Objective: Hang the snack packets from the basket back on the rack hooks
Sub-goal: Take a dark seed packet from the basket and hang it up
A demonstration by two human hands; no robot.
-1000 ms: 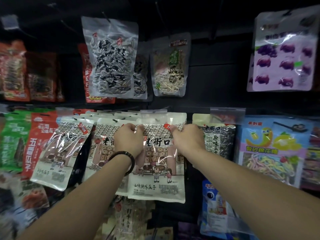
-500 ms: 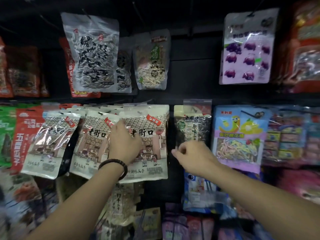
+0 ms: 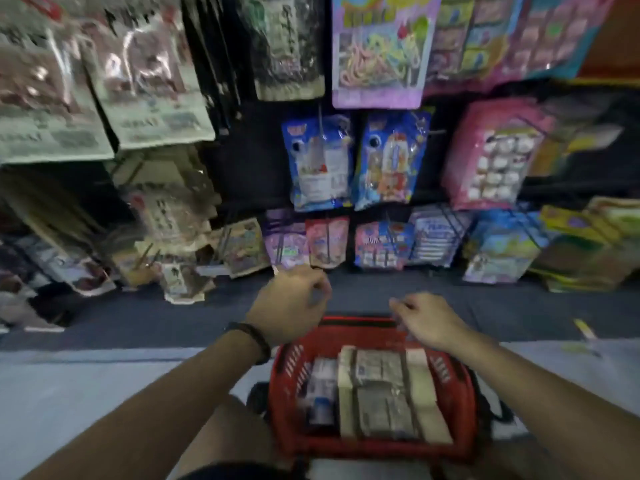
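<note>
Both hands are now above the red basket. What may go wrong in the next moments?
The packets stand tightly packed in the red basket, so pulling one may drag its neighbours out. The left hand and right hand are close to the low wire hooks, which might scratch them.

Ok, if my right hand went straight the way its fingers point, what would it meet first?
Probably your left hand: the right hand points left toward its fingers, above the far rim of the red basket. Depth is unclear.
</note>
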